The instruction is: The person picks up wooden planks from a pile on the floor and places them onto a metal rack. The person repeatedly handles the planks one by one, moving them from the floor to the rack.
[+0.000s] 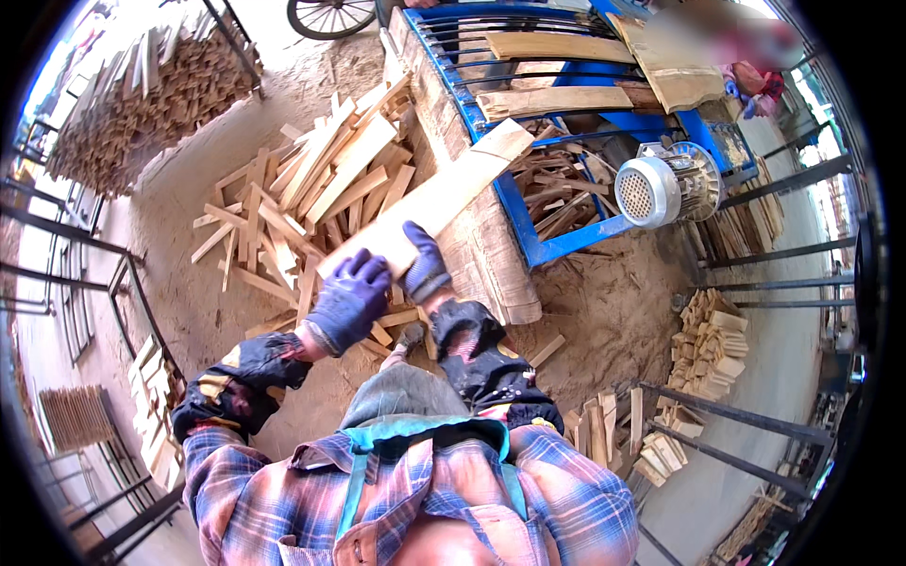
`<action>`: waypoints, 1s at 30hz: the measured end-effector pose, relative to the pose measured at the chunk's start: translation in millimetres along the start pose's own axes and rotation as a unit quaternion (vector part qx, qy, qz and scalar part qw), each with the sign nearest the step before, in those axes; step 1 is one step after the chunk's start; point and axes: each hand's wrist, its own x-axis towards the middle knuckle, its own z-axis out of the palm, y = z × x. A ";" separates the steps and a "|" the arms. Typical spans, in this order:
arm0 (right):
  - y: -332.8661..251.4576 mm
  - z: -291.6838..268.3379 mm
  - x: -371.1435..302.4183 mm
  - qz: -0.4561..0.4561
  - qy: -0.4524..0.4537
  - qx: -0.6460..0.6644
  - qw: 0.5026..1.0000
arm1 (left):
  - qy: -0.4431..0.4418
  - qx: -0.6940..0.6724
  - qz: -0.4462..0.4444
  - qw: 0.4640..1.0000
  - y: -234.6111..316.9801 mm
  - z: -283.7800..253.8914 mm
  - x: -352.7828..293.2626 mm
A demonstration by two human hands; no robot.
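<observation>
A pale wooden board [444, 193] slants up and to the right in front of me, its far end beside the blue machine frame. Near its lower left end, my left hand [351, 300], in a purple-blue glove, is closed on the board with its fingers bent over the top. My right hand [425, 264], gloved alike, grips the board's near edge, thumb side up against the wood. Under and beyond the board lies a loose heap of cut wooden strips [326, 179].
A blue metal frame [528, 222] with rollers carries several planks [557, 47]; a silver motor [651, 189] sits at its near side. A thick timber beam [510, 274] runs alongside. Stacked wood pieces [156, 94] stand far left, more [708, 349] at right. A blurred person is at upper right.
</observation>
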 end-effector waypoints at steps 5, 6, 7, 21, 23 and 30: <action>7.3 -43.8 -107.1 -0.119 0.274 -0.382 0.875 | -0.068 -0.334 -0.143 0.929 -13.8 28.1 -8.5; 9.6 -7.8 -132.4 -0.115 0.309 -0.470 0.819 | -0.070 -0.237 -0.108 0.963 -23.8 18.5 13.1; 4.0 -27.2 -159.7 -0.145 0.302 -0.524 0.783 | -0.022 -0.217 -0.101 0.971 -30.4 20.1 39.0; -2.5 -29.7 -222.0 -0.271 0.429 -0.273 0.818 | -0.111 0.099 -0.157 0.976 -159.5 104.9 297.3; -0.3 -38.5 -226.8 -0.258 0.420 -0.239 0.836 | -0.069 0.131 -0.136 0.980 -151.6 106.1 292.5; 0.8 -42.0 -244.9 -0.287 0.419 -0.323 0.798 | -0.091 0.134 -0.088 0.983 -160.6 59.7 292.6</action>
